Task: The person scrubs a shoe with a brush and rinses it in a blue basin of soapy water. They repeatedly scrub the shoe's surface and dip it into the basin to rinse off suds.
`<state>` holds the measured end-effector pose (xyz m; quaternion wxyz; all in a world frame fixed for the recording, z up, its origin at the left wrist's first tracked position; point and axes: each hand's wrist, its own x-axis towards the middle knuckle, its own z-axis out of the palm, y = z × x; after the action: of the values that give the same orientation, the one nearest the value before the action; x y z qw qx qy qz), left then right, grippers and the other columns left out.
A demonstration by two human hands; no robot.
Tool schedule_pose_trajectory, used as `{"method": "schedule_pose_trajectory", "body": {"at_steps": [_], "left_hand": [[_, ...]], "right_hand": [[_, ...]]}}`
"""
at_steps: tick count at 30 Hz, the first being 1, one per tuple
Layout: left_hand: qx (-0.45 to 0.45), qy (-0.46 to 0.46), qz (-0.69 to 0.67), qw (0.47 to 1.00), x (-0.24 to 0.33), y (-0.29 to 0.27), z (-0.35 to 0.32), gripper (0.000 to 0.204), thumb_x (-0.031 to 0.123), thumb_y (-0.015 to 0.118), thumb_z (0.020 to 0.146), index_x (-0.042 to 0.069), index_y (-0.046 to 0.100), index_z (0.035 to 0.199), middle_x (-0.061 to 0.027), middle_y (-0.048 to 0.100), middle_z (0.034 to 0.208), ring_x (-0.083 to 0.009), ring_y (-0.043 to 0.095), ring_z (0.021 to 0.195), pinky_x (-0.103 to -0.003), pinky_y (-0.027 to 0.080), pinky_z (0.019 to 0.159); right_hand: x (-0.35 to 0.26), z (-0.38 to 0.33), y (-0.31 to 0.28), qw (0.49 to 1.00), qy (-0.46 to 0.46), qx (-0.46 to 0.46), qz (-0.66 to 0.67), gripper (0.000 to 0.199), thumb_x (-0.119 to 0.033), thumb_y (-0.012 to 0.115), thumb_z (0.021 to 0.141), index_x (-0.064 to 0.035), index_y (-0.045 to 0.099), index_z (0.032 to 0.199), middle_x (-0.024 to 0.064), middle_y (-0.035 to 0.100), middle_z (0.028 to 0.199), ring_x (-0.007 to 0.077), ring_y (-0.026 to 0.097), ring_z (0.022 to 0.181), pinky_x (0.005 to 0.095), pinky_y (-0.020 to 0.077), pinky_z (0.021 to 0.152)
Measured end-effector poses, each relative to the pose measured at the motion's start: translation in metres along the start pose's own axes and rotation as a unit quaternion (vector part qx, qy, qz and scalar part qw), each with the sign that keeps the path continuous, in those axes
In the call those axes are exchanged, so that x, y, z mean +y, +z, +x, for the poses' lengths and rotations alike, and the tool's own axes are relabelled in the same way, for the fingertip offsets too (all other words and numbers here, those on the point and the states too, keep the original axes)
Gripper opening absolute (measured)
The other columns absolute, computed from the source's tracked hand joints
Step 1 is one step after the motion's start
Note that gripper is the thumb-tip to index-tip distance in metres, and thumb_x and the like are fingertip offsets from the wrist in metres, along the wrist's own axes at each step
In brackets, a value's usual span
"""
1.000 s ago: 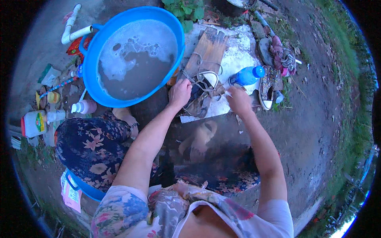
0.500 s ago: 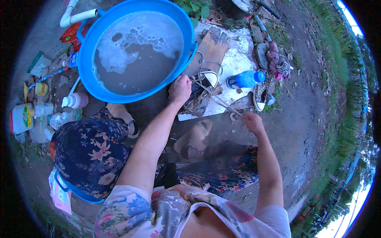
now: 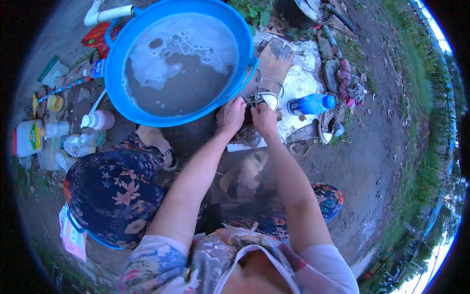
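Observation:
A dark canvas shoe with a white toe cap (image 3: 270,100) rests on a wooden board (image 3: 273,61) beside the basin. A pale shoelace (image 3: 267,80) loops loosely over the board above it. My left hand (image 3: 231,116) is closed at the shoe's near left, its fingertips pinching the lace. Close beside it, my right hand (image 3: 265,120) is also closed on the lace, just below the toe cap. The two hands cover most of the shoe's body. A second shoe (image 3: 327,128), dark with a white rim, lies farther right.
A large blue basin (image 3: 128,111) of grey, foamy water stands at the left. A blue bottle (image 3: 311,104) lies on a white sheet (image 3: 299,73). Several bottles and tubs, including a pink pump bottle (image 3: 102,120), line the left. A crumpled cloth (image 3: 350,83) sits beyond the second shoe.
My right hand has come back left and up to the shoe from where it held the lace stretched out. My left hand stays by the shoe. The whole view has shifted slightly.

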<state>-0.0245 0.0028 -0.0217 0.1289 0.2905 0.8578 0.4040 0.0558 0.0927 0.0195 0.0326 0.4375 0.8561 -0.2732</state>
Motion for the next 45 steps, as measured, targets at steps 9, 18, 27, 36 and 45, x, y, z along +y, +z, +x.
{"method": "schedule_pose_trajectory", "body": {"at_steps": [9,18,27,36,45], "left_hand": [[0.020,-0.107,0.041,0.993,-0.011,0.017,0.019,0.014,0.022,0.054,0.085,0.009,0.053,0.086,-0.0163,0.060,0.085,-0.0360,0.058,0.084,-0.048,0.044,0.069],[-0.012,0.022,-0.004,1.000,-0.001,-0.008,0.004,0.013,0.019,0.060,0.081,0.010,0.056,0.089,-0.0106,0.059,0.086,-0.0318,0.058,0.081,-0.043,0.045,0.067],[0.071,0.182,0.036,0.980,0.026,-0.015,-0.007,0.011,0.007,0.063,0.072,0.008,0.057,0.082,-0.0097,0.052,0.086,-0.0299,0.054,0.085,-0.040,0.044,0.074],[0.015,0.151,0.020,0.988,0.018,0.017,-0.022,0.023,0.001,0.062,0.071,0.007,0.053,0.092,-0.0117,0.051,0.098,-0.0324,0.052,0.093,-0.041,0.043,0.078],[-0.019,0.108,0.105,0.988,0.017,0.024,-0.017,0.024,0.008,0.066,0.072,0.008,0.052,0.092,-0.0105,0.047,0.102,-0.0319,0.047,0.097,-0.042,0.041,0.081]], "right_hand": [[0.077,-0.099,-0.031,0.996,-0.002,-0.035,-0.079,0.035,-0.036,0.047,0.083,-0.0028,0.057,0.083,0.0234,0.061,0.081,0.0415,0.059,0.079,0.0497,0.0456,0.072],[0.079,-0.062,-0.104,0.985,0.029,0.060,-0.156,0.032,-0.024,0.056,0.080,-0.0086,0.059,0.108,0.0182,0.060,0.104,0.0330,0.059,0.095,0.0428,0.0485,0.078],[0.033,0.047,-0.038,0.993,-0.081,-0.039,-0.077,0.024,-0.025,0.061,0.076,-0.0054,0.067,0.088,0.0165,0.065,0.089,0.0314,0.063,0.084,0.0404,0.0497,0.075],[0.031,0.031,-0.015,0.997,-0.051,-0.060,0.001,0.021,-0.026,0.062,0.072,-0.0076,0.068,0.082,0.0162,0.066,0.083,0.0288,0.065,0.079,0.0401,0.0496,0.073],[0.024,0.015,-0.018,0.996,-0.091,-0.011,-0.005,0.022,-0.026,0.064,0.073,-0.0049,0.065,0.081,0.0144,0.060,0.072,0.0284,0.059,0.070,0.0382,0.0468,0.066]]}}
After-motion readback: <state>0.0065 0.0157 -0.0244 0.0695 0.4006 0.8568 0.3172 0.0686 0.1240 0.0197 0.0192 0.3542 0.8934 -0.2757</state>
